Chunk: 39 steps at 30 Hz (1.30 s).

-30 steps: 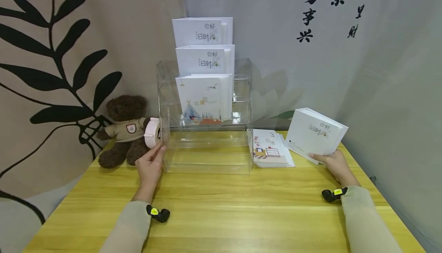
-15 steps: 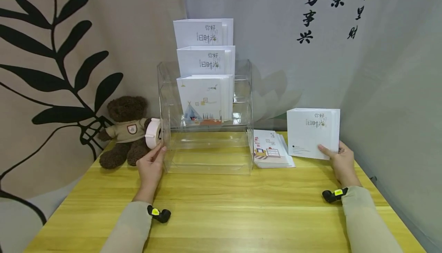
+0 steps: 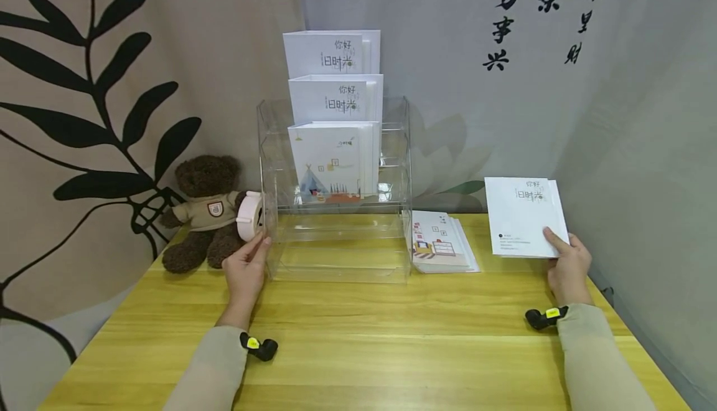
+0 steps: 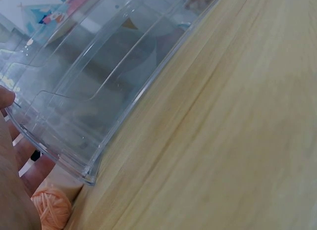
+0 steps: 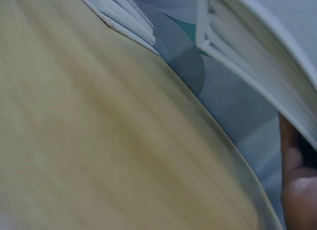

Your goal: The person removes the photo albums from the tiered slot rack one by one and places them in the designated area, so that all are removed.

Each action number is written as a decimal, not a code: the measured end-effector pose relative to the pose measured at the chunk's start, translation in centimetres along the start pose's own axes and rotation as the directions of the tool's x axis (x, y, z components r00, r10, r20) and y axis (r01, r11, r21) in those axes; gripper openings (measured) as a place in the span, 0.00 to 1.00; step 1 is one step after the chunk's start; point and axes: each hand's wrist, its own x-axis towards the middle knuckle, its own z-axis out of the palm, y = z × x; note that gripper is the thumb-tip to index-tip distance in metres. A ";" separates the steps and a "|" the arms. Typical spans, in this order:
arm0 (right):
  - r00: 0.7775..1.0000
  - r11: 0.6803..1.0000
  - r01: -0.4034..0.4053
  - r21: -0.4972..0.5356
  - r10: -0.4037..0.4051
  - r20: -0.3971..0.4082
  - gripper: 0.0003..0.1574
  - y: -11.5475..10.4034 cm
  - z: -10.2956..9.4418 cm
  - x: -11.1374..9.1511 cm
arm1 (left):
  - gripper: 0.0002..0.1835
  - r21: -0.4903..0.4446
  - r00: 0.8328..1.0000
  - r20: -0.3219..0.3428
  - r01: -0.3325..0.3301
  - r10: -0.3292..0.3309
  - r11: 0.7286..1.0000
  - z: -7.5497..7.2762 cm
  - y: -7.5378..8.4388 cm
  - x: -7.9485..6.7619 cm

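My right hand (image 3: 570, 268) holds a white book (image 3: 521, 218) by its lower right corner, the thumb across the cover and the fingers behind. The book is off the table near its back right edge, its printed cover facing me. In the right wrist view, page edges of the book (image 5: 257, 57) show. At the left side of a clear tiered display rack (image 3: 342, 231), my left hand (image 3: 244, 274) grips the side wall. The left wrist view shows the thumb in front of the rack's edge (image 4: 91, 178) and other fingers behind it. White books (image 3: 325, 155) stand in the rack's three upper tiers.
More white books (image 3: 439, 241) lie piled on the wooden table (image 3: 392, 349), just right of the rack. To its left sit a brown teddy bear (image 3: 210, 212) and a pink round object (image 3: 249, 216). A grey curtain (image 3: 448, 87) hangs behind.
The book in my right hand has turned from a slant to face me, swinging left and then shifting right. My right hand has moved slightly right; the left hand keeps its place on the rack.
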 end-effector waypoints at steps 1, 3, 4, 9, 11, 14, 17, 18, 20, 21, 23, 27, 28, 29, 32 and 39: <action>1.000 0.998 -0.013 -0.065 0.013 -0.005 0.21 0.1 0.0 0.0 | 0.15 0.000 1.000 0.000 0.002 -0.002 1.000 0.0 0.0 0.0; 0.999 0.956 -0.038 -0.292 0.041 0.003 0.28 0.3 -0.1 0.0 | 0.15 0.001 1.000 -0.001 0.004 -0.004 1.000 0.0 0.0 0.0; 0.998 0.905 -0.045 -0.423 0.056 0.013 0.34 0.5 -0.1 -0.1 | 0.15 0.002 1.000 -0.001 0.004 -0.004 1.000 0.0 0.0 0.0; 0.994 0.627 -0.008 -0.779 0.092 0.063 0.55 1.1 -0.1 -0.3 | 0.15 0.006 1.000 -0.004 0.002 -0.002 1.000 0.0 0.1 0.0; 0.994 0.626 -0.008 -0.779 0.091 0.063 0.55 1.2 -0.1 -0.3 | 0.15 0.004 1.000 -0.002 0.000 0.000 1.000 0.0 0.1 0.0; 0.994 0.620 -0.007 -0.785 0.093 0.065 0.55 1.1 -0.2 -0.3 | 0.15 0.011 1.000 -0.008 -0.003 0.003 1.000 0.0 0.1 0.1; 0.993 0.605 -0.006 -0.796 0.099 0.067 0.55 1.0 -0.2 -0.3 | 0.14 0.019 1.000 -0.011 -0.010 0.010 1.000 0.0 0.0 0.1; 0.992 0.589 -0.001 -0.808 0.103 0.074 0.56 1.0 -0.2 -0.3 | 0.14 0.023 1.000 -0.012 -0.013 0.013 1.000 0.0 0.0 0.1; 0.989 0.537 0.027 -0.843 0.106 0.099 0.58 0.9 -0.2 -0.4 | 0.14 0.023 1.000 -0.010 -0.017 0.017 1.000 0.0 0.0 0.1; 0.987 0.501 0.050 -0.864 0.107 0.119 0.59 0.8 -0.1 -0.4 | 0.14 0.024 1.000 -0.009 -0.019 0.020 1.000 0.0 -0.1 0.1; 0.981 0.421 0.104 -0.901 0.106 0.163 0.61 0.7 -0.1 -0.5 | 0.14 0.030 1.000 -0.009 -0.024 0.024 0.999 0.0 -0.1 0.1; 0.969 0.301 0.173 -0.938 0.120 0.217 0.63 0.7 0.0 -0.6 | 0.14 0.046 0.999 -0.009 -0.032 0.032 0.998 -0.1 -0.2 0.0; 0.967 0.288 0.179 -0.941 0.126 0.222 0.63 0.7 0.0 -0.6 | 0.14 0.048 0.999 -0.007 -0.032 0.033 0.998 -0.2 -0.2 0.0; 0.965 0.276 0.183 -0.944 0.133 0.226 0.64 0.7 -0.1 -0.6 | 0.14 0.052 0.999 -0.006 -0.032 0.033 0.998 -0.2 -0.2 -0.1; 0.963 0.269 0.188 -0.945 0.140 0.231 0.63 0.8 -0.1 -0.6 | 0.15 0.053 1.000 -0.002 -0.028 0.028 0.998 -0.1 -0.2 -0.1; 0.961 0.278 0.212 -0.937 0.115 0.251 0.61 0.9 -0.2 -0.7 | 0.15 0.046 1.000 -0.002 -0.018 0.018 0.999 -0.1 -0.1 0.0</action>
